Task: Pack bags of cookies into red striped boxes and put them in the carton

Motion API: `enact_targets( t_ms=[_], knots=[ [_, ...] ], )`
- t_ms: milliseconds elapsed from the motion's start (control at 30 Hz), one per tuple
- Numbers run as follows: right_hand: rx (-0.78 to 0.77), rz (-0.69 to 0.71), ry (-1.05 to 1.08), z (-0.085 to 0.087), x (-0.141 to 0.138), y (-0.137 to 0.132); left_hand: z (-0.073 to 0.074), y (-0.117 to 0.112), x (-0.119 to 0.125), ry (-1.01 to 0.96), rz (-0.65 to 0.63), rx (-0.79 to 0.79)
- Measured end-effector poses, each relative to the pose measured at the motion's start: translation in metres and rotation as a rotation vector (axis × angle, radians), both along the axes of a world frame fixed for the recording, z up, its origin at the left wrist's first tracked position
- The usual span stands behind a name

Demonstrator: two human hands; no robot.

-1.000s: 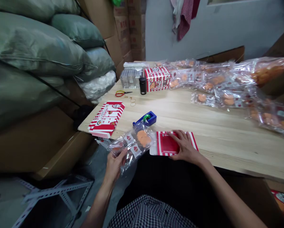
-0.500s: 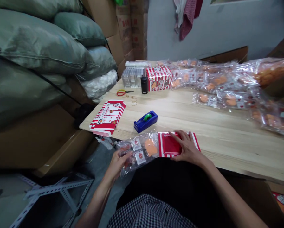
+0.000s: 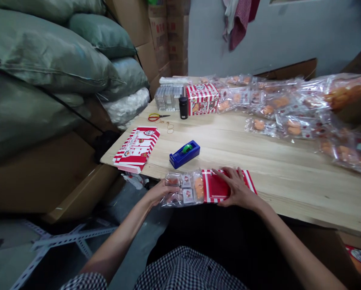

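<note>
At the near edge of the worktop [image 3: 259, 157] I see my left hand [image 3: 159, 192] with its fingers closed on the left end of the clear packet [image 3: 183, 188] of orange snacks and small sachets. Half a second ago that packet hung partly off the near edge and tilted; now it lies flatter on the wood, shifted right, with its right end touching or just overlapping the left edge of the red-striped flat carton [image 3: 219, 187]. A second ago it stood higher and further left, well clear of the carton's face. My right hand [image 3: 236, 189] has stayed put, fingers spread and pressing flat on the carton, holding nothing. The carton itself lies at the near edge, and has not moved. Just behind the packet sits the blue tape dispenser [image 3: 184, 154], unchanged. At the near left corner rests the stack of striped flat cartons [image 3: 136, 150]. Toward the far left corner I make out scissors [image 3: 156, 117], a small black cylinder [image 3: 183, 107], 1 made-up striped box [image 3: 202, 98] and clear plastic trays [image 3: 167, 98]. Along the far and right edges lie many more clear snack packets [image 3: 289, 108], all as before.
</note>
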State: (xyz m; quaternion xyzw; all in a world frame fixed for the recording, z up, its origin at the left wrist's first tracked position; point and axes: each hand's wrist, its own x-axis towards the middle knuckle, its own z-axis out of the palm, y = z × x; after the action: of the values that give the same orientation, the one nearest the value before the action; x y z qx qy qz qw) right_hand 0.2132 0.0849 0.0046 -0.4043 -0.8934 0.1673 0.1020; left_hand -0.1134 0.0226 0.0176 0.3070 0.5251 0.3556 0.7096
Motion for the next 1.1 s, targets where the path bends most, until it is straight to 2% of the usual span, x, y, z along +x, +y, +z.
enact_targets(
  t_ms=[233, 433, 500, 733, 967, 1100],
  knots=[
    [-0.030, -0.007, 0.012, 0.003, 0.000, 0.000, -0.003, 0.019, 0.009, 0.054, -0.096, 0.075],
    [-0.049, -0.034, 0.021, 0.003, -0.002, -0.006, 0.013, 0.038, -0.014, 0.079, -0.288, 0.134],
    [-0.049, -0.035, 0.017, 0.003, -0.003, -0.006, 0.015, 0.043, -0.017, 0.091, -0.314, 0.153],
    [-0.086, -0.025, 0.025, 0.006, -0.003, -0.005, 0.005, 0.059, 0.001, 0.087, -0.369, 0.140],
    [-0.099, -0.018, 0.027, 0.010, -0.005, -0.006, 0.004, 0.073, -0.004, 0.102, -0.445, 0.102],
    [-0.095, -0.004, 0.054, 0.008, -0.005, -0.005, -0.008, 0.077, 0.020, 0.061, -0.424, 0.073]
  ],
)
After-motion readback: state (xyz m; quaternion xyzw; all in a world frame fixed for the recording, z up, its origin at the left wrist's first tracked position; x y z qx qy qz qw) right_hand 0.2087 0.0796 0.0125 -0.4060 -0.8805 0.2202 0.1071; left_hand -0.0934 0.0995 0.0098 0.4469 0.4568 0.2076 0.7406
